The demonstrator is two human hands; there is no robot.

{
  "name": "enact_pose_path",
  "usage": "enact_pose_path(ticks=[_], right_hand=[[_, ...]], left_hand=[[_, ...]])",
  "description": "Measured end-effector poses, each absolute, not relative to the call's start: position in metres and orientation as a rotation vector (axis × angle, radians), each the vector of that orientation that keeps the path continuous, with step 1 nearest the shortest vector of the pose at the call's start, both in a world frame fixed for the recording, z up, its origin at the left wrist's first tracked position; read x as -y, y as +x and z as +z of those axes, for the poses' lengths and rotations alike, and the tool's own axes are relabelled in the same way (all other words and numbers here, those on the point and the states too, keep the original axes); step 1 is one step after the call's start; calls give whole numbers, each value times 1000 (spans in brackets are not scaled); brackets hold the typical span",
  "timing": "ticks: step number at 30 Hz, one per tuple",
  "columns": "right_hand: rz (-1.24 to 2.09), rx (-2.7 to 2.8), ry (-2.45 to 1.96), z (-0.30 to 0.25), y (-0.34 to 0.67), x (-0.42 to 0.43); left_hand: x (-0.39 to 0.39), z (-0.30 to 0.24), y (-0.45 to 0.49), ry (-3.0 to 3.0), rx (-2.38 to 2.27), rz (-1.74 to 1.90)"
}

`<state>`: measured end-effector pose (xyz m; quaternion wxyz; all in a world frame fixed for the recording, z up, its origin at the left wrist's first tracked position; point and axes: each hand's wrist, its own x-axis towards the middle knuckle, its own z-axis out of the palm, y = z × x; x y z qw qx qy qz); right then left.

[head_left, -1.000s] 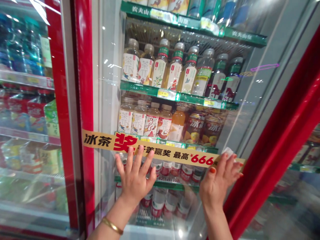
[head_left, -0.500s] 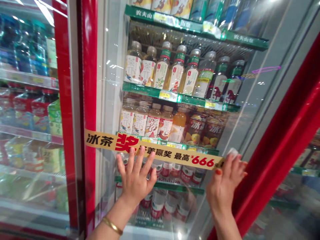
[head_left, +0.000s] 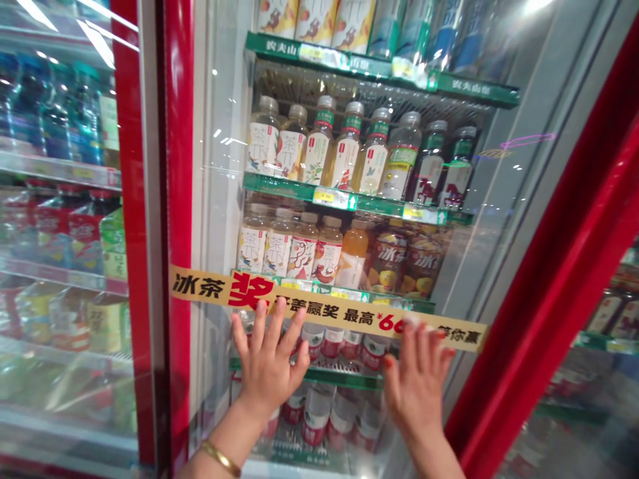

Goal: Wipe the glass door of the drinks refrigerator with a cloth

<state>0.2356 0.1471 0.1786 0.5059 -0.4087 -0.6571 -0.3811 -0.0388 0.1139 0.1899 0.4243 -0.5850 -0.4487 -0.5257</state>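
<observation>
A yellow strip sticker (head_left: 319, 313) with black and red characters runs across the glass door (head_left: 219, 372) of a drinks cooler. My left hand (head_left: 269, 359) lies with fingers spread against the glass, its fingertips on the lower edge of the strip. A gold bangle (head_left: 221, 459) circles that wrist. My right hand (head_left: 419, 372) is at the strip's right part, over the red figures. Its fingers press a small white wad (head_left: 410, 321), like a tissue or cloth, onto the strip. Most of the wad is hidden behind the fingers.
Behind the glass, bottled drinks (head_left: 344, 156) stand on several shelves with green edges (head_left: 294, 185). Red door frames (head_left: 178, 166) border the glass at left and right (head_left: 549, 313). Another cooler (head_left: 60, 166) with bottles stands to the left.
My right hand has slid left along the strip with the white wad, uncovering the strip's right end. My left hand stays on the same part. The view has shifted slightly.
</observation>
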Motion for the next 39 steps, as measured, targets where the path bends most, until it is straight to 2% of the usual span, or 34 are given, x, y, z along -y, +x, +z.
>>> enact_pose_path(ticks=[3,5,7,10,13,15,21,23,28,30,32,36,39], right_hand=[[-686,1265,-1103,238,256,-165],[-710,1237,-1084,247,239,-167],[-832,1357,-1048,225,208,-159],[-1053,1734,-853,162,172,-136],[-1176,2005,-607,127,174,-120],[-1171,2021,-614,141,193,-121],[-719,1390,-1041,265,217,-154],[-728,1326,-1039,269,197,-155],[-1183,1868,-699,194,156,-131],[-1249,1940,-620,184,169,-130],[-1148,1825,-753,204,197,-138],[-773,1373,-1035,283,236,-165],[-814,1321,-1044,294,214,-167]], left_hand=[[-114,190,-38,-1448,1121,-1319],[-114,190,-37,-1448,1126,-1320],[-114,189,-37,-1454,1131,-1317],[-114,189,-38,-1455,1133,-1309],[-114,188,-39,-1453,1139,-1305],[-113,188,-38,-1454,1144,-1309],[-114,188,-36,-1441,1150,-1337],[-114,189,-35,-1444,1143,-1348],[-113,189,-37,-1452,1138,-1365],[-113,189,-37,-1462,1131,-1366],[-113,188,-38,-1463,1119,-1364],[-114,187,-37,-1444,1114,-1367],[-115,187,-35,-1443,1121,-1367]])
